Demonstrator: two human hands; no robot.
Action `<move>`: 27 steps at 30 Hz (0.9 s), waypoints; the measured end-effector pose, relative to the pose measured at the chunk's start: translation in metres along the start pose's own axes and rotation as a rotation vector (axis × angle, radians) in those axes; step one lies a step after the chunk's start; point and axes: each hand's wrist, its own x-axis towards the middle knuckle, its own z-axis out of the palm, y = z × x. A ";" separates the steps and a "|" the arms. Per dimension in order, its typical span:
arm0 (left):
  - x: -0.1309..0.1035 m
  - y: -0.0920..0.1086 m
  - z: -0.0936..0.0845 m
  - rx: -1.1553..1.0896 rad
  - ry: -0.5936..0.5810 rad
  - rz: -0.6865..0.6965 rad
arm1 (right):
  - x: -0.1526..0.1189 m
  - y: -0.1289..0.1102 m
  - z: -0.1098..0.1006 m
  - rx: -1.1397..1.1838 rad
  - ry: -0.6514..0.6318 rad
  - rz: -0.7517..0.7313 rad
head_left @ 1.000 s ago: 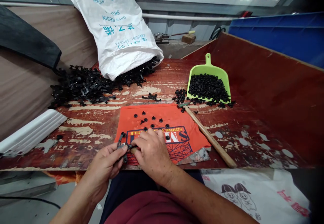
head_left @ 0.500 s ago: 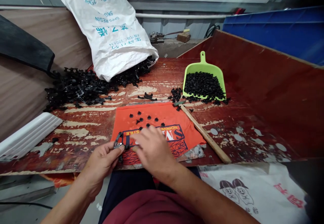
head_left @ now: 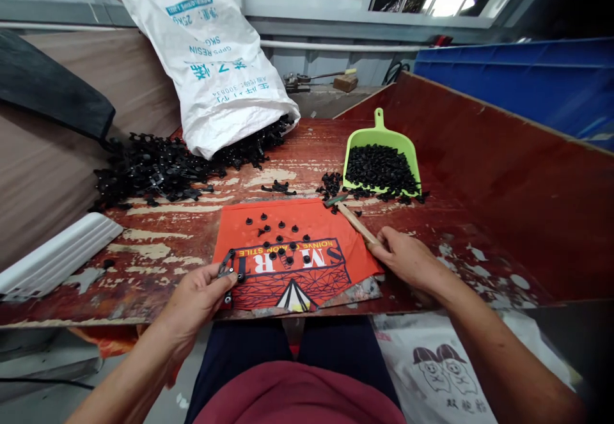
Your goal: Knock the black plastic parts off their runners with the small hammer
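Observation:
My left hand [head_left: 204, 293] pinches a small black plastic part with several arms [head_left: 230, 269] at the left edge of an orange printed cloth [head_left: 259, 213]. To the right, my right hand [head_left: 405, 254] has its fingers around the wooden handle of a hammer [head_left: 357, 222]. The hammer's greenish head rests by the cloth's upper right corner. Several small black round-based pegs [head_left: 281, 240] are spread over the cloth's upper and middle area, between my hands.
A white woven sack [head_left: 215, 78] spills a heap of black parts [head_left: 153, 168] at the back left. Back right, a lime-green dustpan [head_left: 378, 133] holds many black pegs. A white plastic piece [head_left: 62, 254] lies left; a wooden board [head_left: 460, 181] walls the right.
My right hand has left the part in my left hand and moved right, taking hold of the hammer handle. My left hand keeps its pinch on the part. The view has shifted slightly.

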 end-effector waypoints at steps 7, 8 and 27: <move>0.007 -0.007 -0.008 -0.050 -0.004 -0.019 | -0.049 -0.019 -0.013 0.193 0.059 -0.124; 0.007 -0.007 -0.009 -0.055 0.002 -0.025 | -0.062 -0.029 -0.011 0.232 0.028 -0.182; 0.005 -0.009 -0.025 0.091 -0.118 -0.044 | -0.099 -0.098 0.052 0.325 -0.120 -0.546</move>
